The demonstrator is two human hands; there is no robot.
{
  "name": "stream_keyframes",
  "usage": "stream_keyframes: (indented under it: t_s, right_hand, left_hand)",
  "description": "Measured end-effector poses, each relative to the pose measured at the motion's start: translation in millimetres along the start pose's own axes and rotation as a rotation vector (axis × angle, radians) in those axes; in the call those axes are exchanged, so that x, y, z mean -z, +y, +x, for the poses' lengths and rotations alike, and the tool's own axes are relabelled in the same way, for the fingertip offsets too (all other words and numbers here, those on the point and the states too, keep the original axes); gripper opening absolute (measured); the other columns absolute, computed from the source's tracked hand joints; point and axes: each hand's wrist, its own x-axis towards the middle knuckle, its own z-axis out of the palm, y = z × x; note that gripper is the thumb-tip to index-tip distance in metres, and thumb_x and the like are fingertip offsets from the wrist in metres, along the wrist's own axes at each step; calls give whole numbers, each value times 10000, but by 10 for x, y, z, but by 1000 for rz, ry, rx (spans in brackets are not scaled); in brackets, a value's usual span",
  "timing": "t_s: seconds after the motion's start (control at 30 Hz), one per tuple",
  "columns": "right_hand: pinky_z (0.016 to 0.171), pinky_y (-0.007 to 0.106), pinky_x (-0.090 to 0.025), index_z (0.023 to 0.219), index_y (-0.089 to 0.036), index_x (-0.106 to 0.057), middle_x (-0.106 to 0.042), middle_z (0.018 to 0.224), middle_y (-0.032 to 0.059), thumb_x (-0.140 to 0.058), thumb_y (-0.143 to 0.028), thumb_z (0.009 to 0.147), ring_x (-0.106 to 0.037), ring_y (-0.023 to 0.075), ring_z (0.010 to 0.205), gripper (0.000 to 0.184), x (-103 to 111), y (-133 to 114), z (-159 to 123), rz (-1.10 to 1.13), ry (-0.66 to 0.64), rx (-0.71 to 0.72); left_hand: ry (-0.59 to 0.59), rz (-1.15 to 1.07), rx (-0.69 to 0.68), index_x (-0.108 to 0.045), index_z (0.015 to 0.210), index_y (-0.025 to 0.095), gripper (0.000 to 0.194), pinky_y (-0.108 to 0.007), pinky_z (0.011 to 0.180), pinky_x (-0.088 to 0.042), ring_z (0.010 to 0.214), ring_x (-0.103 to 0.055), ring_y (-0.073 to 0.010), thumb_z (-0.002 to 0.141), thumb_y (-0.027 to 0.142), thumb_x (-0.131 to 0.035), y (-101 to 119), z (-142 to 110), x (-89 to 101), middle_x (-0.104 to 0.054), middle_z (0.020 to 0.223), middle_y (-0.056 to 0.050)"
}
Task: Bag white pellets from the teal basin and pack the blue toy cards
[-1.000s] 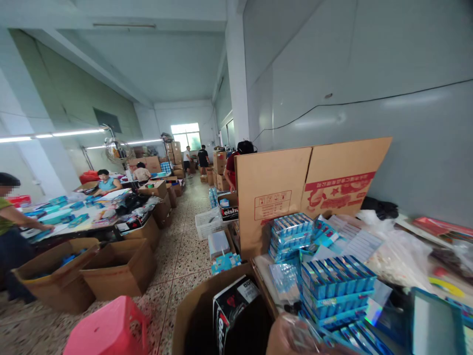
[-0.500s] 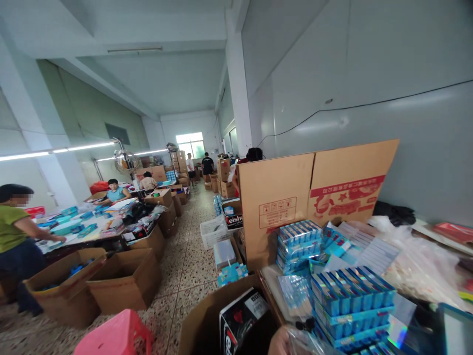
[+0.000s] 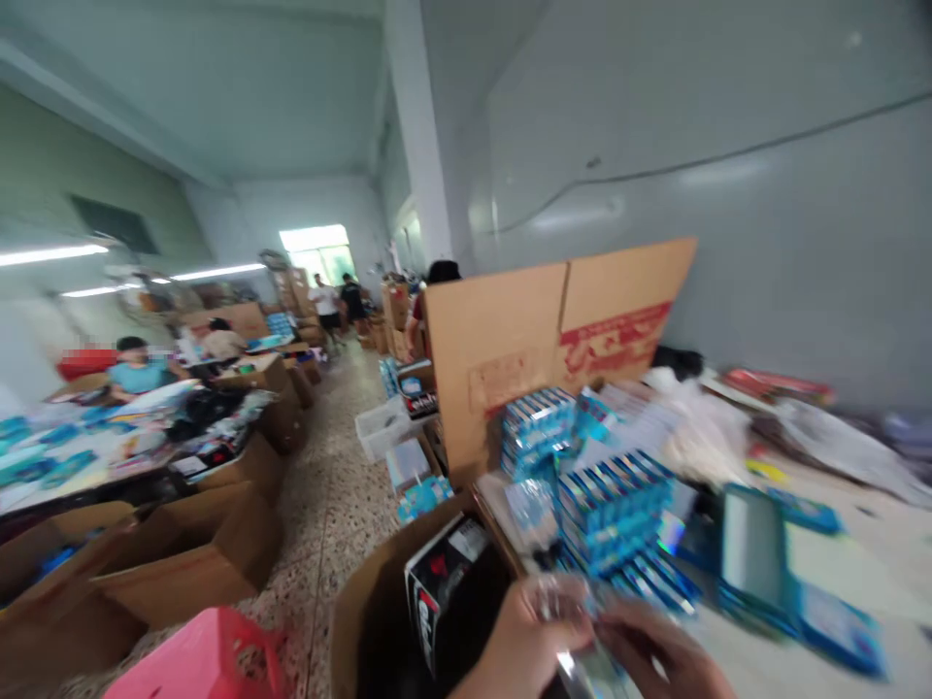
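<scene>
At the bottom of the head view, my left hand (image 3: 528, 636) is closed on a crinkled piece of clear plastic film (image 3: 557, 590). My right hand (image 3: 666, 646), blurred by motion, meets it from the other side with fingers bent against the same film. Whether the film is a bag or a sheet I cannot make out. Just beyond my hands stands a stack of blue small boxes (image 3: 612, 515) in rows. Another wrapped blue stack (image 3: 537, 427) sits behind it, against an upright cardboard panel (image 3: 502, 340).
Left of my hands an open carton (image 3: 356, 621) holds a black printed box (image 3: 451, 573). A pink stool (image 3: 189, 660) stands on the floor. Blue-edged trays (image 3: 757, 553) lie on the right tabletop. Open cartons (image 3: 196, 544) line the aisle, and several people are farther off.
The view has swung right and down. Both hands have come into fuller view with the plastic film; earlier only part of one hand showed beside clear plastic at the bottom edge.
</scene>
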Motion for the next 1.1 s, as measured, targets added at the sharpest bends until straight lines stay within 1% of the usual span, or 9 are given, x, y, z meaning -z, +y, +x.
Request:
stream_keyframes:
  t_s: [0.07,0.17,0.23,0.37,0.57,0.7,0.8,0.93,1.1]
  right_hand:
    - [574,257,-550,817,-242,-762,-725,744,44,-631,-361,887,-670,190,641,191,93,-195,-90,-8,-5,-61]
    - [558,257,-453,715,-199,-685,-631,661,24,-633,-322,901,-560,155,607,230,215,-414,-131,-84,83,-64]
    - [574,252,-424,747,-189,-667,-611,700,20,-648,-282,898,-526,143,633,179,285,-444,-138,-119,114,-125]
    - [569,236,-396,860,-184,-645,-603,766,14,-613,-206,901,-498,126,638,56,404,-454,-268,-203,127,-232]
    - [623,258,-398,850,-200,-547,-589,750,2,-492,-150,935,-513,146,663,113,440,-592,-464,-429,99,-385]
    - [735,305,-445,877,-199,-506,-589,856,50,-430,-151,947,-556,188,798,114,414,-640,-526,-518,118,-311]
    - [706,293,-444,890,-196,-519,-561,831,38,-437,-168,968,-540,175,765,116,454,-671,-588,-531,181,-306]
    - [706,288,-473,1025,-187,-590,-576,893,45,-502,-209,989,-552,152,761,97,578,-739,-660,-614,312,-314]
    - [864,356,-529,1093,-230,-675,-626,1099,88,-559,-184,966,-619,185,973,178,676,-838,-699,-770,394,-243]
  left_hand:
    - [-37,21,98,-789,871,136,462,-251,703,-476,654,-613,-117,503,371,-940,55,-77,-80,-727,742,-40]
    - [-114,12,225,-787,904,159,467,-254,751,-518,722,-671,-137,498,319,-951,98,-29,-174,-760,811,-38]
    - [-180,3,286,-778,952,189,441,-258,770,-537,739,-688,-133,555,299,-935,57,97,-223,-773,860,-27]
    - [-288,-26,327,-768,885,162,318,-274,797,-567,807,-712,-157,632,303,-899,-99,275,-356,-778,879,-45]
    - [-360,-30,389,-736,831,122,279,-302,759,-597,744,-707,-160,676,318,-860,-229,382,-588,-749,785,-43]
    - [-383,-26,409,-726,836,115,324,-312,718,-599,717,-714,-178,640,328,-871,-246,464,-696,-754,769,-60]
    - [-425,-9,448,-727,827,112,330,-308,706,-600,728,-720,-185,634,335,-875,-215,481,-772,-757,772,-68]
    - [-467,-17,477,-735,847,118,280,-281,711,-601,751,-722,-167,676,305,-856,-167,464,-847,-765,835,-67]
    - [-515,-83,567,-749,845,145,229,-281,717,-609,733,-718,-151,686,272,-853,-169,444,-874,-765,857,-45]
